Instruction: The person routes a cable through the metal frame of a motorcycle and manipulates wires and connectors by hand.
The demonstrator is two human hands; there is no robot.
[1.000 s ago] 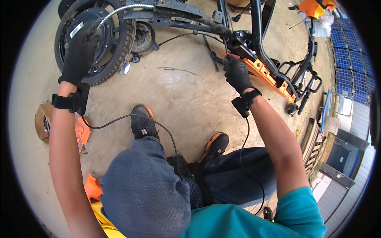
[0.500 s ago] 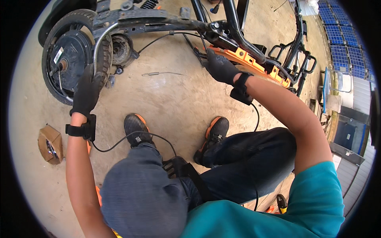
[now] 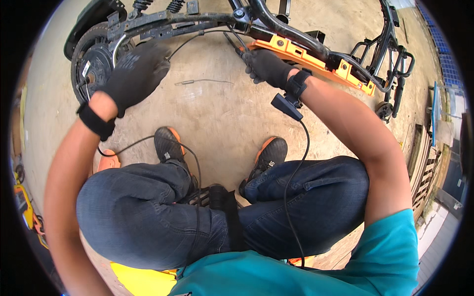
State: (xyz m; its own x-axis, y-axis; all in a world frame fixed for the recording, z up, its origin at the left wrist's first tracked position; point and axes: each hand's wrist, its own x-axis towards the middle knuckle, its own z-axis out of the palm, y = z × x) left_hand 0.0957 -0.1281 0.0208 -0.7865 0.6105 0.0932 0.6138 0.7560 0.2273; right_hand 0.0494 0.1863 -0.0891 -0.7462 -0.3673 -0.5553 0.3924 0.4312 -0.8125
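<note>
My left hand (image 3: pixel 136 74), in a black glove, is slightly blurred beside the wheel with its black hub motor (image 3: pixel 94 64). Its fingers point right, close to a thin black cable (image 3: pixel 190 42); whether they grip it I cannot make out. That cable arches along the underside of a black vehicle frame (image 3: pixel 180 18). My right hand (image 3: pixel 266 67), gloved too, is closed with curled fingers around a black cable end (image 3: pixel 241 44), just below the orange plate (image 3: pixel 291 48) on the frame. On the floor between my hands lies a thin spring with a wire (image 3: pixel 186 82).
Coil springs (image 3: pixel 175 6) stick up from the frame at the top. To the right stands another black tubular frame (image 3: pixel 380 54), with wooden pallets (image 3: pixel 425 160) beyond it. A yellow item (image 3: pixel 143 278) sits by my left leg. Black leads (image 3: pixel 303 148) hang from both wrist straps.
My left hand has left the silver conduit on the wheel and moved right toward the cable. The fingers of my right hand have curled in. The whole view has shifted.
</note>
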